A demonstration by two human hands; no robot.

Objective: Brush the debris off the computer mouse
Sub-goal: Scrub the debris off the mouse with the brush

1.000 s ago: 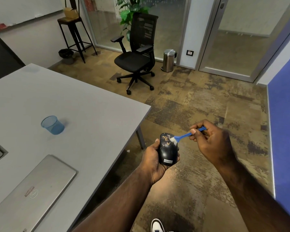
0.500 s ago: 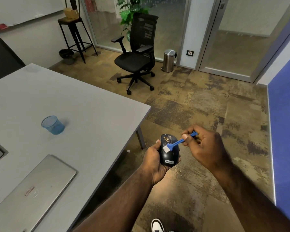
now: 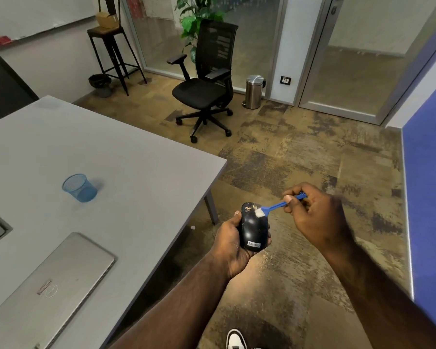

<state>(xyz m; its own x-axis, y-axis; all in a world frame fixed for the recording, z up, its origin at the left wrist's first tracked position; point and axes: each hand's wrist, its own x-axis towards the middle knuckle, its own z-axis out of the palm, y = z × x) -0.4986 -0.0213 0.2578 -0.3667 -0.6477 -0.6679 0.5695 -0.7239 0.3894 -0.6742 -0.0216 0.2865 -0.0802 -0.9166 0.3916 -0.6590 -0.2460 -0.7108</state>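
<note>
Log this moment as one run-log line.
step: brushing | left hand: holds mouse | right hand: holds blue brush, bristles on mouse's far end | debris: some remains

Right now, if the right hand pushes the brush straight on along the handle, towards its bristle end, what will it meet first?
The right hand holds the blue brush, bristles already on the far end of the black mouse. Pushed further, they would probably meet the debris there, then the left hand thumb; depth is uncertain.

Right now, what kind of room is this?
Most likely an office meeting room: a grey table with a closed laptop, a black swivel chair, a whiteboard and glass partition doors.
</note>
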